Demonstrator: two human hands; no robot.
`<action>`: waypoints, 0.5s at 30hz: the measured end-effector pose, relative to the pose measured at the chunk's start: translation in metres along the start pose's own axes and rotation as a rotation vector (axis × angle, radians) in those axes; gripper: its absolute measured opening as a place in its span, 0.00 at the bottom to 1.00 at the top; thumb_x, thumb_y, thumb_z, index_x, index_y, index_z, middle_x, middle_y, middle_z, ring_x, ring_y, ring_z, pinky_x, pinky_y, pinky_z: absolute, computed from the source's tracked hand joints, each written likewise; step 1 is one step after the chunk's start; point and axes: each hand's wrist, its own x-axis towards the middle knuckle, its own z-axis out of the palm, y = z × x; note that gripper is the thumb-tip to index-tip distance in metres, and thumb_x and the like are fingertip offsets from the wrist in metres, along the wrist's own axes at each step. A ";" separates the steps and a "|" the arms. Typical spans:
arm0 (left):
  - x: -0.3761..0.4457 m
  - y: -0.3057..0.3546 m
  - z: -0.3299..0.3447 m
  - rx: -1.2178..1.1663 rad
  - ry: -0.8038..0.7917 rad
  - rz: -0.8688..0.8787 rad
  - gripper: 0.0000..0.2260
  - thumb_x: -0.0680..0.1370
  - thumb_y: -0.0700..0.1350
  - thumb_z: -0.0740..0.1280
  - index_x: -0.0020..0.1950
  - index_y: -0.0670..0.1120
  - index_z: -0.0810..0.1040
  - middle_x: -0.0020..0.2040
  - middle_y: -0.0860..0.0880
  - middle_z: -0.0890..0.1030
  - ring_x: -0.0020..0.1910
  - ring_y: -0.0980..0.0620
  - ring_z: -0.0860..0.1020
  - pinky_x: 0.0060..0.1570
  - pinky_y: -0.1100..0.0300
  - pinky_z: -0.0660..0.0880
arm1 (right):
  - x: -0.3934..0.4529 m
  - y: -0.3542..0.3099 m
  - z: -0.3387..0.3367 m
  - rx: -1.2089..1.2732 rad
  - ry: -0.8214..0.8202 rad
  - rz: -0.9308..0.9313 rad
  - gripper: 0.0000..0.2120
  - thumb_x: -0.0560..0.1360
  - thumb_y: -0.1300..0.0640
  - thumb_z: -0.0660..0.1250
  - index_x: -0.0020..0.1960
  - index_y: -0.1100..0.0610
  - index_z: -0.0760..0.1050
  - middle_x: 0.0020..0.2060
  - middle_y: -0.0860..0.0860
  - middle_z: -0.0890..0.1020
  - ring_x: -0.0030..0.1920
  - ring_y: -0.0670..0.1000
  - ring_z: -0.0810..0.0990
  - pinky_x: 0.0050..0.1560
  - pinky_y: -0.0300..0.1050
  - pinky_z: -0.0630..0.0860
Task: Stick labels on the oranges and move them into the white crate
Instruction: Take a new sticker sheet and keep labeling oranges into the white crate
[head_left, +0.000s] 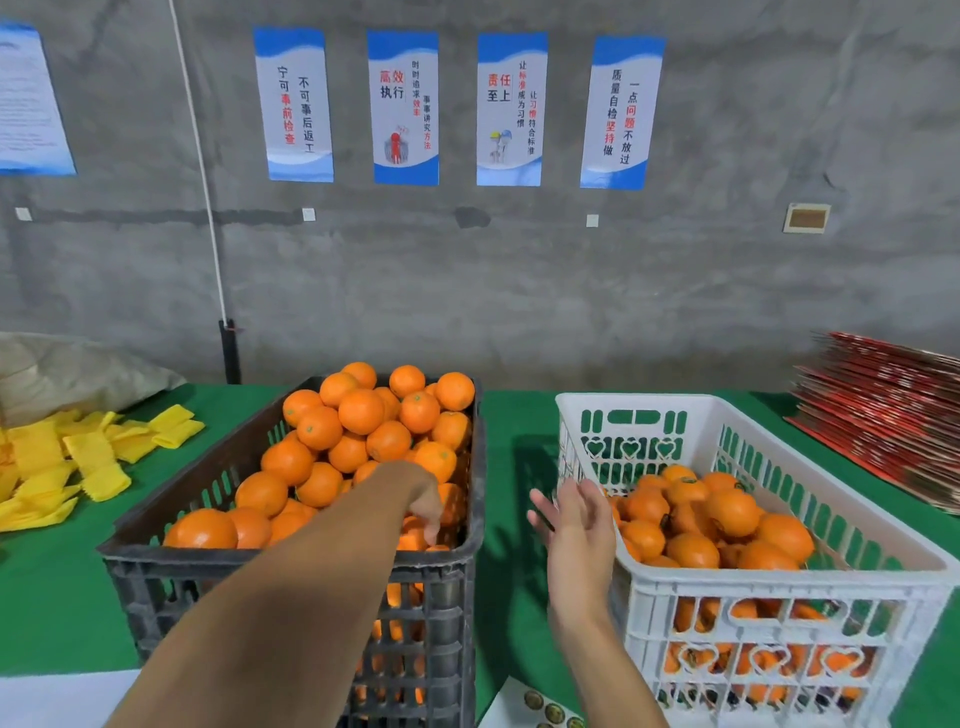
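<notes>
A black crate (291, 558) heaped with oranges (361, 410) stands left of centre on the green table. My left hand (423, 501) reaches down into its near right corner, fingers hanging among the oranges; whether it holds one is hidden. A white crate (779, 587) on the right is partly filled with oranges (732, 512). My right hand (576, 525) hovers empty, fingers spread, over the gap beside the white crate's left wall. A sheet of round gold labels (540, 709) lies at the bottom edge between the crates.
Yellow foam net sleeves (93, 457) lie scattered at the left beside a grey sack (67, 374). A stack of red flat cartons (888, 415) sits at the far right. A concrete wall with posters runs behind the table.
</notes>
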 end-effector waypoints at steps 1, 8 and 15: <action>0.003 -0.001 0.001 0.011 0.002 -0.018 0.32 0.81 0.44 0.69 0.81 0.41 0.58 0.77 0.37 0.65 0.71 0.39 0.71 0.68 0.41 0.72 | -0.002 0.005 -0.001 -0.020 -0.001 -0.001 0.20 0.84 0.56 0.63 0.75 0.56 0.66 0.68 0.50 0.76 0.55 0.49 0.86 0.59 0.51 0.82; 0.016 -0.012 0.007 0.168 0.109 -0.069 0.24 0.80 0.45 0.71 0.75 0.42 0.71 0.74 0.43 0.71 0.66 0.40 0.75 0.54 0.50 0.73 | -0.012 0.020 -0.004 -0.033 0.000 0.102 0.19 0.84 0.56 0.64 0.74 0.56 0.68 0.66 0.50 0.77 0.53 0.50 0.87 0.54 0.49 0.84; 0.023 -0.017 0.005 -0.142 0.334 -0.061 0.35 0.77 0.51 0.74 0.77 0.41 0.62 0.64 0.41 0.74 0.57 0.40 0.79 0.53 0.49 0.79 | -0.015 0.019 -0.012 0.000 0.018 0.137 0.19 0.84 0.57 0.64 0.74 0.55 0.68 0.63 0.48 0.77 0.50 0.50 0.87 0.46 0.43 0.85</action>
